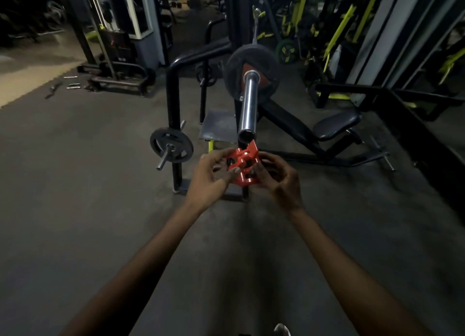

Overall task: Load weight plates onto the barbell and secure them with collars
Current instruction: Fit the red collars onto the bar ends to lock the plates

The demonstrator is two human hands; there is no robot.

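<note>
A chrome barbell sleeve points toward me, with a black weight plate with a red centre seated at its far end. A red collar is held just below and in front of the sleeve's open end, apart from it. My left hand grips the collar's left side with thumb and fingers. My right hand holds its right side. The collar's lever cannot be made out clearly.
A black rack post stands left of the bar, with a small black plate on a storage peg. A black bench seat and its frame lie to the right. Cable machines and yellow-green equipment fill the back. Grey rubber floor spreads left.
</note>
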